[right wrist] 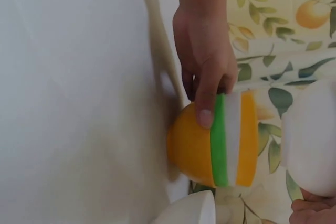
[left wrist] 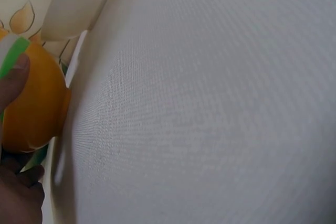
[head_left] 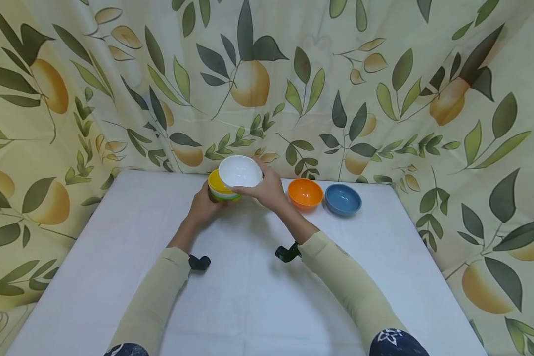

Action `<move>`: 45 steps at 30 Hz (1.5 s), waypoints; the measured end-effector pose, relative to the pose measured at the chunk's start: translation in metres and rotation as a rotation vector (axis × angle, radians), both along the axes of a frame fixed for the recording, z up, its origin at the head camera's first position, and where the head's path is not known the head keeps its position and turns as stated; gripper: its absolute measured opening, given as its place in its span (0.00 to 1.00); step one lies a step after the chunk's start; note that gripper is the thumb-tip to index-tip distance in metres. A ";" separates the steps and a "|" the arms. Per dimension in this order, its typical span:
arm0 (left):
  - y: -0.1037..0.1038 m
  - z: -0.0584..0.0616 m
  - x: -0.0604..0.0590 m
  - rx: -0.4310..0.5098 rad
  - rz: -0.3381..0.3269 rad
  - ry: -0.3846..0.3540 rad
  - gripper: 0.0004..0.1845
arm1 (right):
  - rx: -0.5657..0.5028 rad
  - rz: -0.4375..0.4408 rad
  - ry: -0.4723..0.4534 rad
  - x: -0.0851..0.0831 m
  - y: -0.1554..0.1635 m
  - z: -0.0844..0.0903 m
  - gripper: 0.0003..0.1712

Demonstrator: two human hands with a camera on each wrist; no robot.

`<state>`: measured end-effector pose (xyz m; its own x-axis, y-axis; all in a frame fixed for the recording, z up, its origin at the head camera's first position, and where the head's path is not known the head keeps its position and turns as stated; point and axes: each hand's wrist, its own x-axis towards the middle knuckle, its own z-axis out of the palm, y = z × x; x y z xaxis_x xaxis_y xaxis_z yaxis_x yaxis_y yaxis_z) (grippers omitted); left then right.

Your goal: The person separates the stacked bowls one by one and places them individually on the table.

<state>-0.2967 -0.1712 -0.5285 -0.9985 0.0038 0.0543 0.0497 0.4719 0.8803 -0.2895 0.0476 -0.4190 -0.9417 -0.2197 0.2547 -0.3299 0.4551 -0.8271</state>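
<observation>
A stack of nested bowls (head_left: 221, 192), yellow outside with green and white rims showing (right wrist: 220, 140), stands at the back of the white table (head_left: 249, 287). My left hand (head_left: 203, 207) grips the stack's side, its thumb on the green rim (right wrist: 206, 114). My right hand (head_left: 267, 190) holds a white bowl (head_left: 240, 171) by its rim, lifted just above and right of the stack. In the left wrist view the yellow bowl (left wrist: 31, 103) and the white bowl (left wrist: 71, 3) fill the left edge.
An orange bowl (head_left: 305, 193) and a blue bowl (head_left: 343, 199) sit side by side to the right of my right hand. A leaf-and-fruit patterned curtain (head_left: 382, 89) surrounds the table on three sides.
</observation>
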 end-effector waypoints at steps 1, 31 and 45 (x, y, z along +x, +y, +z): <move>0.000 0.000 0.000 0.000 -0.002 0.000 0.52 | -0.003 -0.001 0.004 0.002 0.002 0.000 0.61; 0.002 0.004 0.001 -0.001 -0.004 -0.004 0.56 | 0.035 -0.003 -0.112 0.060 0.036 -0.061 0.60; 0.001 0.003 -0.002 0.006 -0.002 -0.022 0.57 | 0.053 0.073 -0.070 0.068 0.039 -0.084 0.60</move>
<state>-0.2983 -0.1698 -0.5254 -0.9995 0.0051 0.0324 0.0310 0.4664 0.8840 -0.2211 0.0869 -0.5028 -0.9377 -0.2997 0.1755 -0.3063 0.4754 -0.8247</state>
